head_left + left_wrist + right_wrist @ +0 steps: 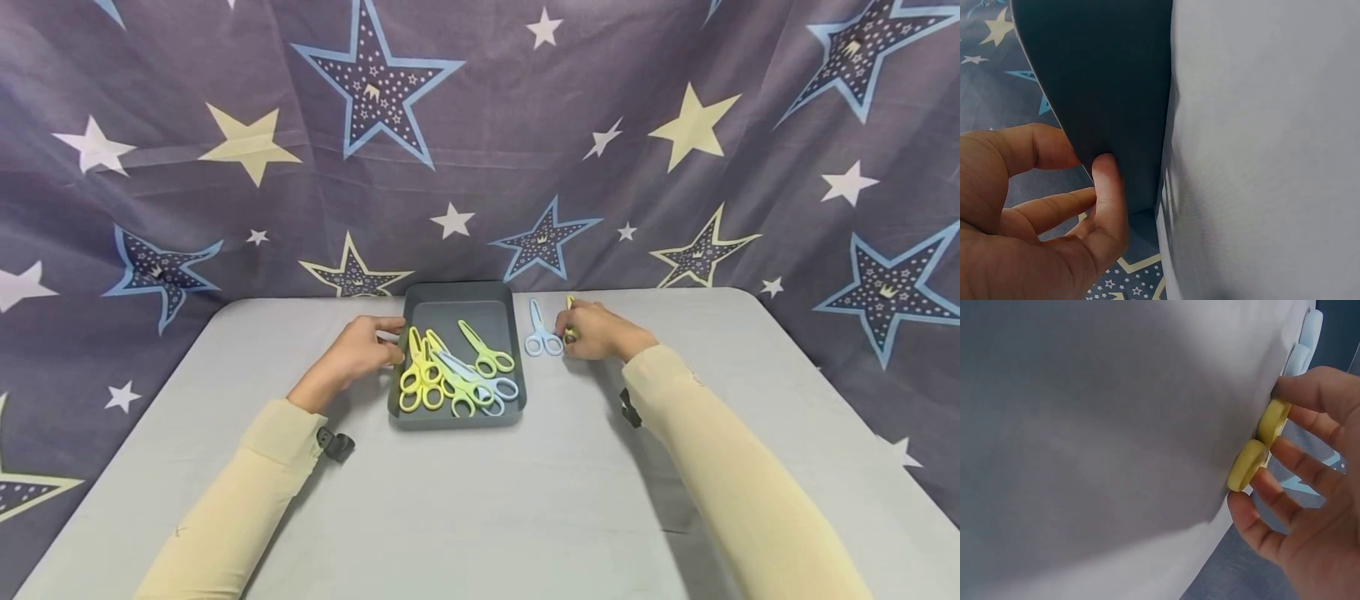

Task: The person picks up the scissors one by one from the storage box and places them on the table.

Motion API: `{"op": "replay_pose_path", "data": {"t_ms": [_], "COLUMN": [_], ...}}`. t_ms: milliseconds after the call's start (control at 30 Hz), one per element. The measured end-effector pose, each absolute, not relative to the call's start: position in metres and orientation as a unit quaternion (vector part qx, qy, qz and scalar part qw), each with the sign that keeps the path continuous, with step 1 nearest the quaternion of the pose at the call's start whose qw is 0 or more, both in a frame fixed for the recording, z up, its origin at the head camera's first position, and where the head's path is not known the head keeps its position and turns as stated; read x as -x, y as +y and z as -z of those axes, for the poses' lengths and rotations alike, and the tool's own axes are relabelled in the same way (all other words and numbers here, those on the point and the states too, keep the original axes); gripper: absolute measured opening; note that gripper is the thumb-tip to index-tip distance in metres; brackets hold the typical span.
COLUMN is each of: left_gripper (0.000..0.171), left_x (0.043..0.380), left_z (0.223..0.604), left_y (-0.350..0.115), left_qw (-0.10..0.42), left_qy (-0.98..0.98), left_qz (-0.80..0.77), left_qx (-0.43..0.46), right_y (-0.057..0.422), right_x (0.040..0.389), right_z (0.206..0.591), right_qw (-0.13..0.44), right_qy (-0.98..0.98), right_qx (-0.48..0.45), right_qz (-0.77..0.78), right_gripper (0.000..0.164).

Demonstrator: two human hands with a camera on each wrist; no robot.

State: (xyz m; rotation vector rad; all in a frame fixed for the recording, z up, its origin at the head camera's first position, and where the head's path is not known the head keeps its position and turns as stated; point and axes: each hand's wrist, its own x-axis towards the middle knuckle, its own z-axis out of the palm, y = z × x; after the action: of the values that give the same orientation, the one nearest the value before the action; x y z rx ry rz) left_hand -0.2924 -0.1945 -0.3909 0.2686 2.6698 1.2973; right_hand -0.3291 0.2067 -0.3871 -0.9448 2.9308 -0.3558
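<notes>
Sleeves [221, 504] lead to left hand [360, 346], which pinches the tray [453, 422], probably for steadiness, and right hand [597, 330], which grasps yellow scissors [1270, 422] by rings [1244, 465].

Backdrop [480, 142]: dark purplish-grey cloth, star-printed, creased | table [480, 517]: pale grey, rounded corners

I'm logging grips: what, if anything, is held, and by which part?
Left hand pinches the tray by its left rim; right hand grips yellowish scissors by the loops.
</notes>
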Motion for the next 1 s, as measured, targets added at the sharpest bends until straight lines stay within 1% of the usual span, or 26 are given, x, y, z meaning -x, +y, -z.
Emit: {"op": "replay_pose_path", "data": {"t_ms": [233,467,700,1000], "left_gripper": [0.074,0.073,0.073,0.072], "left_x": [0.293,0.293,0.292,0.292], "left_z": [0.390,0.391,0.391,0.391], "left_y": [-0.194,-0.195,-0.194,-0.194], "left_qw": [0.083,0.082,0.078,0.074], "left_qy": [0.895,0.892,0.890,0.892], "left_qz": [-0.430,-0.435,-0.439,-0.436], "left_qx": [-0.088,-0.091,-0.093,-0.092], "right_y": [0.209,0.205,0.190,0.168], "right_x": [0.328,0.325,0.316,0.310], "right_z": [0.388,0.384,0.371,0.359], "right_qw": [0.029,0.027,0.039,-0.008], "right_qy": [0.949,0.948,0.964,0.961], "right_qx": [0.289,0.294,0.239,0.257], "right_qz": [0.126,0.116,0.106,0.099], "right_gripper": [0.026,0.028,0.043,0.042]}}
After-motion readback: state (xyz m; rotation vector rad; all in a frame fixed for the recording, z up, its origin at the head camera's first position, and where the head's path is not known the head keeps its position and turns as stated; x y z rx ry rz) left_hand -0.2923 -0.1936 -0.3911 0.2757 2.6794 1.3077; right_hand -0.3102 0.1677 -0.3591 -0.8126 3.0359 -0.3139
